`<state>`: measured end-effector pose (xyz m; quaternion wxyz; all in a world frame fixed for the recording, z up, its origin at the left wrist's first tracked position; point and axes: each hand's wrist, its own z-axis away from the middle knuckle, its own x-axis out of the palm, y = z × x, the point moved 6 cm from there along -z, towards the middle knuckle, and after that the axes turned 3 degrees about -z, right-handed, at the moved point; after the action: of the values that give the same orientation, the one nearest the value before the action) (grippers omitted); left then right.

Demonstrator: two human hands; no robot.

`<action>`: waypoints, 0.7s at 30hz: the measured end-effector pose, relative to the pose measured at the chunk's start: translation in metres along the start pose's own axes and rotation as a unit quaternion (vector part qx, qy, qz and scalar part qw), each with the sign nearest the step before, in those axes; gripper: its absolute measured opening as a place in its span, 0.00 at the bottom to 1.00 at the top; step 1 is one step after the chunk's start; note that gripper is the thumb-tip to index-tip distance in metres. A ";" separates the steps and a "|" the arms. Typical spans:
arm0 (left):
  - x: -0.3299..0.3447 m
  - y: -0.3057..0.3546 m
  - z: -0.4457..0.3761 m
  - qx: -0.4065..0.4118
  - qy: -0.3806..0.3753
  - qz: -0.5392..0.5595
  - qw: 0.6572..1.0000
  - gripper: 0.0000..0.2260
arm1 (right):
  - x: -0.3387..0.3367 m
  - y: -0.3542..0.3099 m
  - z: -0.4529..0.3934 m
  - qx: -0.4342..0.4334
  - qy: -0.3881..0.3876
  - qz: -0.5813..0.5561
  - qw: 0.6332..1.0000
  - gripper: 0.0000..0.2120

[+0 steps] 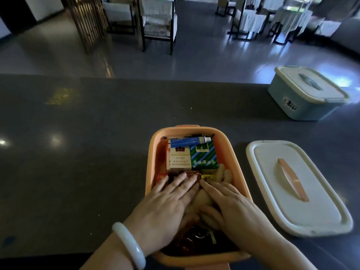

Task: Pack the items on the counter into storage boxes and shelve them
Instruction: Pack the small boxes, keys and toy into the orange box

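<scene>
Orange storage box (pixel 153 152) is sitting open on the dark bench (pixel 78 152), near its front edge, and both hands are lying inside it. Left hand (pixel 165 199), with a pale bangle (pixel 129 244) circling its wrist, is reaching in from the lower left, palm down, its fingers (pixel 182 178) stretching nearly straight and spread, pressing flat on the wrapped sweets in the box's middle. Right hand (pixel 231 203) is coming in from the lower right, also palm down, its fingers (pixel 209 187) lying fairly straight and pointing toward the left hand's fingertips; its thumb is tucking under near the middle. Neither hand is curling round anything; both are pressing on the contents, with a pale soft item (pixel 200 199) showing between them, though what it is cannot be told.

In the far half of the box, a cream and red cigarette pack (pixel 180 158) is lying beside a green and blue striped pack (pixel 203 155), and a blue and white tube (pixel 190 141) is resting along the far wall. Dark and red wrappers are filling the near end.

The box's white lid (pixel 315 211) with its orange handle is lying on the bench just to the right. A pale blue storage box (pixel 303 102), lid on, is standing further back on the right.
</scene>
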<state>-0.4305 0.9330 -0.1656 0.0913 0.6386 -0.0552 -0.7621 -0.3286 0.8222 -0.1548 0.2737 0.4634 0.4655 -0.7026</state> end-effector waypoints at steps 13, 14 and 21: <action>-0.044 0.066 -0.064 -0.196 0.076 0.022 0.977 0.30 | -0.082 0.087 0.011 -0.106 0.056 -0.027 0.992 0.28; -0.046 0.079 -0.077 -0.201 0.085 0.013 0.976 0.29 | -0.090 0.108 0.016 -0.086 0.068 -0.022 0.994 0.28; -0.026 0.162 -0.190 -0.156 0.102 0.035 0.982 0.30 | -0.108 0.283 0.048 0.115 0.092 -0.028 0.989 0.29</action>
<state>-0.2279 0.7861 -0.1419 0.2218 0.6888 0.0520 -0.6883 -0.0714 0.6562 -0.1636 0.1552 0.5410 0.4175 -0.7134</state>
